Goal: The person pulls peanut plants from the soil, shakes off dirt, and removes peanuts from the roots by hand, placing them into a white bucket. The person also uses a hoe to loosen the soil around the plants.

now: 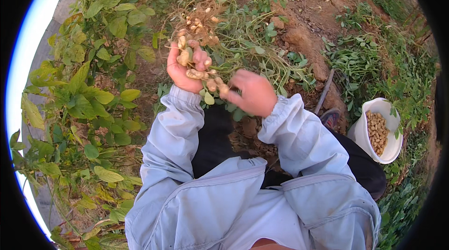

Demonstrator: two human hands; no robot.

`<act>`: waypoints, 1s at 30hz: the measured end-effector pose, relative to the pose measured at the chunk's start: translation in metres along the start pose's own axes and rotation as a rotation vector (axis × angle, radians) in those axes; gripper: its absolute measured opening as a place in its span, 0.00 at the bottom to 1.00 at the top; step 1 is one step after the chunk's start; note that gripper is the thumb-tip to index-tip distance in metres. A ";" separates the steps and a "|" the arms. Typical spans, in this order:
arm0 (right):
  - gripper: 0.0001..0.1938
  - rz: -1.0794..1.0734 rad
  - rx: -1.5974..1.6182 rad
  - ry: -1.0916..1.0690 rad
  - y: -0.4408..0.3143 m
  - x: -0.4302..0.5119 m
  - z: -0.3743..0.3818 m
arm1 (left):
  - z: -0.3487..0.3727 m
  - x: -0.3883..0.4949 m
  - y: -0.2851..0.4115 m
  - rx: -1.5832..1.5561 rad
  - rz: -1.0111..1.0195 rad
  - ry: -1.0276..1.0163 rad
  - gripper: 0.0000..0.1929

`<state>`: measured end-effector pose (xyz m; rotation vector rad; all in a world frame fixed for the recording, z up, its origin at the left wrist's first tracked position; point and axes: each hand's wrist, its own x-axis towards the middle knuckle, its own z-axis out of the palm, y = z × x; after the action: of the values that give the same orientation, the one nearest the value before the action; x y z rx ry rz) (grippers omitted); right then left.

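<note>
My left hand [184, 69] is closed around the stems of an uprooted peanut plant, its palm turned up. Pale peanut pods [198, 74] hang in a cluster over the palm and fingers. Beyond the fingers spreads the tangle of thin roots [200, 22], with more pods among it. At the near end of the cluster, the thumb and fingertips of my right hand [254, 92] pinch a pod; motion blurs this hand. Green peanut stems and leaves [245, 46] trail off to the right behind both hands.
A white plastic bucket [357, 132] partly filled with picked peanuts [377, 132] stands at my right, beside my leg. A long thin handle [324, 92] lies near my shoe [330, 117]. Yellowing leafy plants [84, 92] crowd the left; pulled peanut vines [364, 57] lie right on bare soil.
</note>
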<state>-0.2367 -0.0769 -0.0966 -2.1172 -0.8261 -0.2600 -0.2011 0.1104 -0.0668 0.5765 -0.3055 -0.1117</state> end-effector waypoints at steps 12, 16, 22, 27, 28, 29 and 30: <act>0.13 0.436 0.950 -0.279 -0.010 -0.016 -0.013 | -0.009 -0.002 0.006 -0.051 -0.069 -0.141 0.26; 0.15 0.068 0.329 -0.128 -0.015 0.008 0.005 | 0.002 -0.002 -0.007 -0.005 -0.081 0.032 0.25; 0.16 0.339 0.583 -0.522 -0.022 -0.011 -0.003 | 0.016 -0.007 -0.012 0.047 -0.169 0.127 0.25; 0.11 0.595 0.951 -0.782 -0.038 -0.038 -0.017 | 0.010 -0.003 -0.005 -0.019 -0.170 0.031 0.24; 0.10 0.528 1.026 -0.650 -0.037 -0.041 -0.024 | 0.009 -0.003 -0.006 0.011 -0.148 0.101 0.24; 0.10 0.514 1.047 -0.561 -0.037 -0.042 -0.030 | 0.009 -0.002 -0.007 0.022 -0.129 0.098 0.23; 0.10 0.498 1.091 -0.467 -0.036 -0.042 -0.037 | 0.009 -0.002 -0.009 0.047 -0.119 0.087 0.23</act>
<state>-0.2886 -0.1090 -0.0690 -1.2463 -0.4658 0.8073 -0.2056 0.0984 -0.0649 0.6447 -0.1893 -0.1941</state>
